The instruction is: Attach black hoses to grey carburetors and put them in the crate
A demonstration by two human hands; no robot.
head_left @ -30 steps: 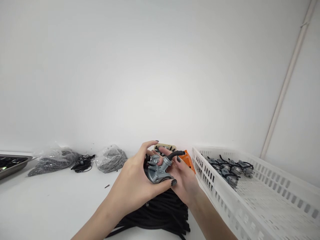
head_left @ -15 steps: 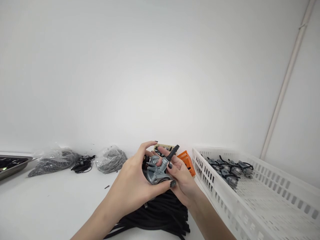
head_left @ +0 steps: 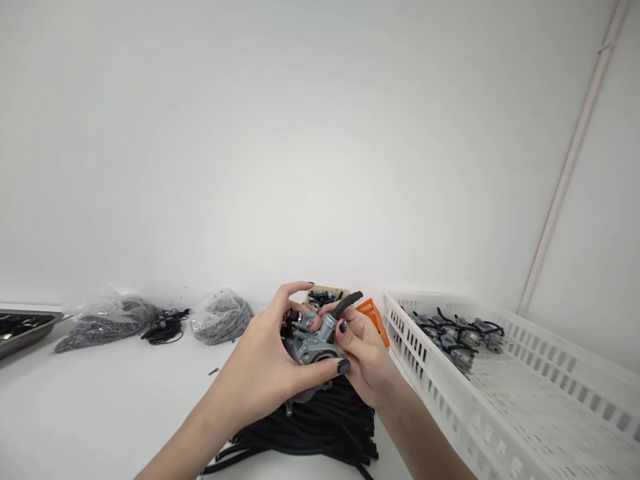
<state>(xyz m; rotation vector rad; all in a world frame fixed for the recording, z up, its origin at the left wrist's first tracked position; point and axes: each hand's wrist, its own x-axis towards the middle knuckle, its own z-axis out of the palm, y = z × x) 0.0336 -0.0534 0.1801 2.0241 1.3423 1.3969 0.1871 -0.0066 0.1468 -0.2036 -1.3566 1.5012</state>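
My left hand (head_left: 265, 370) wraps round a small grey metal carburetor (head_left: 311, 340) and holds it above the white table. My right hand (head_left: 363, 350) pinches a short black rubber hose (head_left: 346, 303) that sticks up from the carburetor's top right. Both hands have dark nails. Under them lies a heap of black rubber hoses (head_left: 320, 433). Part of the carburetor is hidden by my fingers.
A white slotted crate (head_left: 500, 400) on the right holds several carburetors with hoses (head_left: 457, 337). Behind my hands are an orange basket (head_left: 374, 317) and a small beige tray of parts (head_left: 325, 295). Two plastic bags of small parts (head_left: 220, 317) and black wires (head_left: 165, 327) lie at left, near a metal tray (head_left: 25, 330).
The black hose has swung from lying sideways to pointing up and right between my right fingers. Both hands have stayed in place with the carburetor.
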